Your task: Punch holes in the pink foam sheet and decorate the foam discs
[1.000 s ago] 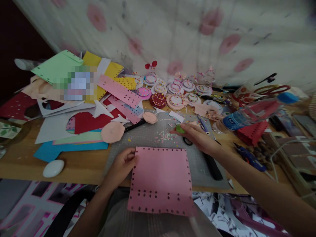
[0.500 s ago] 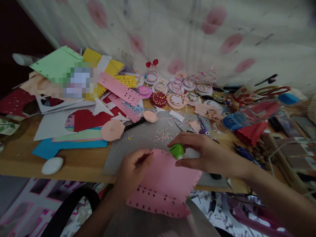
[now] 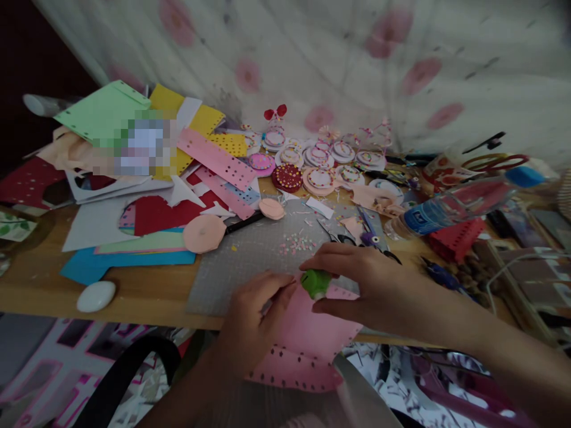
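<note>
A pink sheet of paper (image 3: 307, 333) with rows of small punched holes along its edges hangs over the front of the table. My left hand (image 3: 254, 315) pinches its upper left edge between thumb and fingers. Gripped between the thumb and fingers of my right hand (image 3: 366, 282) is a small green craft punch (image 3: 316, 283), which sits at the sheet's top edge, close to my left fingertips. Tiny paper bits (image 3: 298, 242) lie on the grey cutting mat (image 3: 214, 285) beyond my hands.
Paper scraps (image 3: 165, 217) pile up on the left, near a white oval object (image 3: 96, 296). Round paper pieces with beads (image 3: 288, 178) stand at the back. Scissors (image 3: 345, 239), a plastic bottle (image 3: 446, 208) and a red punched paper piece (image 3: 457, 241) lie on the right.
My left hand has shifted right along the sheet's top edge, towards the punch. The green punch has tilted and moved slightly left and down with my right hand.
</note>
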Available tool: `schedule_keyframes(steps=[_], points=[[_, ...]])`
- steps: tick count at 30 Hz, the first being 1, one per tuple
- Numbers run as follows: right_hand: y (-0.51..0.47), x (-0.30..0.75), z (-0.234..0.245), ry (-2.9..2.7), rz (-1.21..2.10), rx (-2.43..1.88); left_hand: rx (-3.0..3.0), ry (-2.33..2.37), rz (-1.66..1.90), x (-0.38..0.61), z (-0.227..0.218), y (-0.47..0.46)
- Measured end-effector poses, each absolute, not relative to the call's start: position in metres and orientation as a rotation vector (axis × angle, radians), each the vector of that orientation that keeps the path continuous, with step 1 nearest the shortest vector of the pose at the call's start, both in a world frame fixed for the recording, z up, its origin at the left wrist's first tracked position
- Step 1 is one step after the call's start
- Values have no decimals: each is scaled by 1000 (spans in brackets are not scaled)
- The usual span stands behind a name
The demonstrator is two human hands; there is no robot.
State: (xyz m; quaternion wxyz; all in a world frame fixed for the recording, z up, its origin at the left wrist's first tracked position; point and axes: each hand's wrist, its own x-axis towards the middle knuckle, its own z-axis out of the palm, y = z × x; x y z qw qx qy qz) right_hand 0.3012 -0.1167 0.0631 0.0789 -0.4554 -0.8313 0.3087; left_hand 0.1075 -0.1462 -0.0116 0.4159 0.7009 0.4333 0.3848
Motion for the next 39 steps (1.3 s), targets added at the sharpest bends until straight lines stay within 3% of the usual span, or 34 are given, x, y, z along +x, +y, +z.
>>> schedule_keyframes(steps=[8,15,18,27,35,39], points=[[-112,311,65,-2331,897,-1476,1606,1184,917,104,-15,-145],[-112,322,47,-1983,1485,-1457,1250,1228,876,96,-20,-136],[-114,323,30,-1722,1579,-1394,1209,1114,814,90,-27,-139],[-121,342,-24,-1631,1202,-1626,1222,1170,756,62,-45,-150],[-147,370,-54,-1072,1290,-1362,1206,1273,900,52,-40,-143],[-163,361,-62,-1103,1290,-1478,1010,1258,990,50,-36,-139]])
